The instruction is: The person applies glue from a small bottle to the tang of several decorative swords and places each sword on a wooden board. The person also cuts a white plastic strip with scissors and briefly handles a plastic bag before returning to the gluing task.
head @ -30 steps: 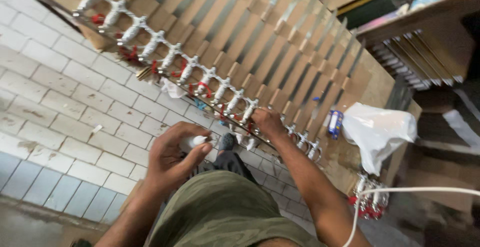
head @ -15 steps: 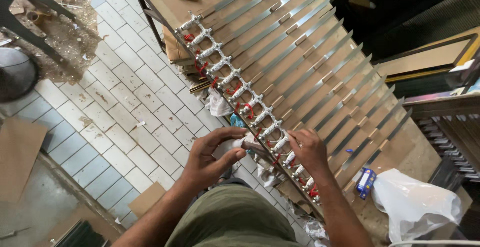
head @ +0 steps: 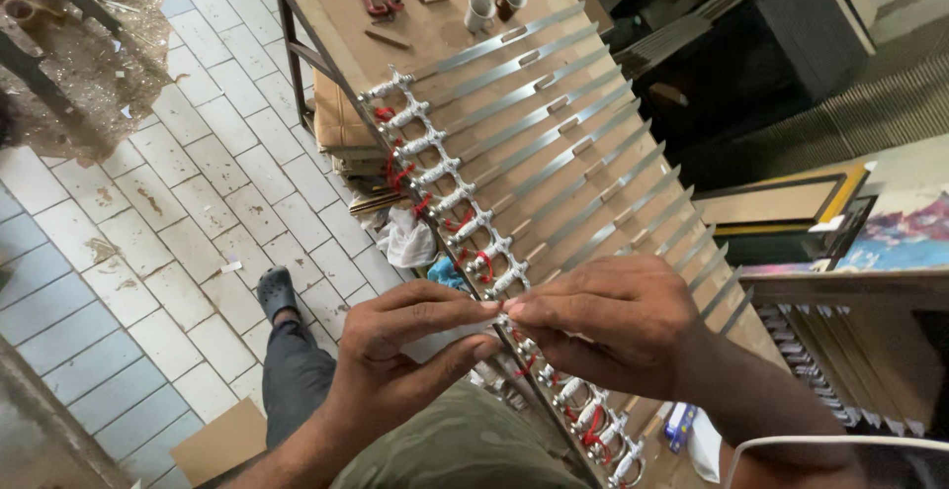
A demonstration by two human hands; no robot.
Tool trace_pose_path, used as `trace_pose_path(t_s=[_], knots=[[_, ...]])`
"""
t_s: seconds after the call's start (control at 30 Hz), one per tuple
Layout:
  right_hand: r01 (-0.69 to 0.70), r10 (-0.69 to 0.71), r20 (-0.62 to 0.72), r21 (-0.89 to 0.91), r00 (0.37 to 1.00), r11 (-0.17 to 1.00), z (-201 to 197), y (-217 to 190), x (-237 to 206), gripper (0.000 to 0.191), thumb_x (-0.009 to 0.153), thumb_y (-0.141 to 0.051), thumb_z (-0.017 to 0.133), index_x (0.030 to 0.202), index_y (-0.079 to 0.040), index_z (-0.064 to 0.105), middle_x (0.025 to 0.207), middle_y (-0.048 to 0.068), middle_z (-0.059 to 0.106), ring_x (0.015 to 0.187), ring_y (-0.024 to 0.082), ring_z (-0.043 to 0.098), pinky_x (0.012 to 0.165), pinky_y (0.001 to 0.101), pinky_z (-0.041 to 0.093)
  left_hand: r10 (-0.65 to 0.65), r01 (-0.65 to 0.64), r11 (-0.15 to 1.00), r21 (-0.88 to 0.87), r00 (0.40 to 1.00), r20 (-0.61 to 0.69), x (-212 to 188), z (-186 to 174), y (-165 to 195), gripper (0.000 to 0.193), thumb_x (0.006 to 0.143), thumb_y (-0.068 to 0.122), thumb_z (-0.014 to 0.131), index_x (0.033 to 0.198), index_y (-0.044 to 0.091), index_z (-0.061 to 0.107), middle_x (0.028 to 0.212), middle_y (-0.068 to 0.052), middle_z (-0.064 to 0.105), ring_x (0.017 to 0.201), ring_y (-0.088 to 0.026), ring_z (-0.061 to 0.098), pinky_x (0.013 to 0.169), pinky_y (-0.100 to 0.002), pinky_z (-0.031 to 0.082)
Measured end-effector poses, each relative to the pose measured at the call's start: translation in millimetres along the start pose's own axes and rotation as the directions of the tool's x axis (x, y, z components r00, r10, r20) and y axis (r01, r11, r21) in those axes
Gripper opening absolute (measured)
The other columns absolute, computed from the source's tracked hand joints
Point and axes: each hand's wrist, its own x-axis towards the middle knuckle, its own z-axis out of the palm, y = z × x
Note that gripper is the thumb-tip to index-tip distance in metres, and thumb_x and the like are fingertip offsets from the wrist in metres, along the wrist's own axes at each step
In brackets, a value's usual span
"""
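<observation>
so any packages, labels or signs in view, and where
Small blue packet: low on the board's edge, below the right hand, blue and white.
White bag: beside the packet, crumpled, partly hidden.
No signs or screens show.

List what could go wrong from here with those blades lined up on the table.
1. Both hands, left hand and right hand, pinch something small right at the table edge, over the row of metal blades; a slip could likely cut a finger.
2. The blades' handles lie at the edge, so a nudge might push one onto the tiled floor near the foot.
</observation>
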Motion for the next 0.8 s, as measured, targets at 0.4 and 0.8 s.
trace_pose_path(t_s=[0.4,0.8], knots=[[-0.019,0.021,0.072,-0.023,0.997,1.0,55.2,40.6,235.0,0.024,0.089,-0.008,0.081,0.111,-0.008,0.072,0.096,0.006,0.078,0.085,0.021,0.079,0.069,0.0336,0.06,-0.025,0.027,0.997,0.077,0.999,-0.022,105.8,-212.5,4.6,0.025,0.086,0.013,0.084,0.109,0.007,0.078,0.094,-0.008,0.079,0.081,-0.016,0.077,0.071,-0.028,0.061],[0.012,-0.015,0.114,0.023,0.993,1.0,71.1,117.3,420.1,0.02,0.09,-0.008,0.08,0.108,-0.008,0.072,0.094,0.005,0.079,0.088,0.02,0.082,0.074,0.0333,0.064,0.016,-0.012,0.998,0.057,0.997,-0.069,221.6,-359.4,-20.0,0.022,0.089,0.012,0.083,0.109,0.006,0.077,0.099,-0.008,0.079,0.088,-0.016,0.079,0.076,-0.028,0.063]])
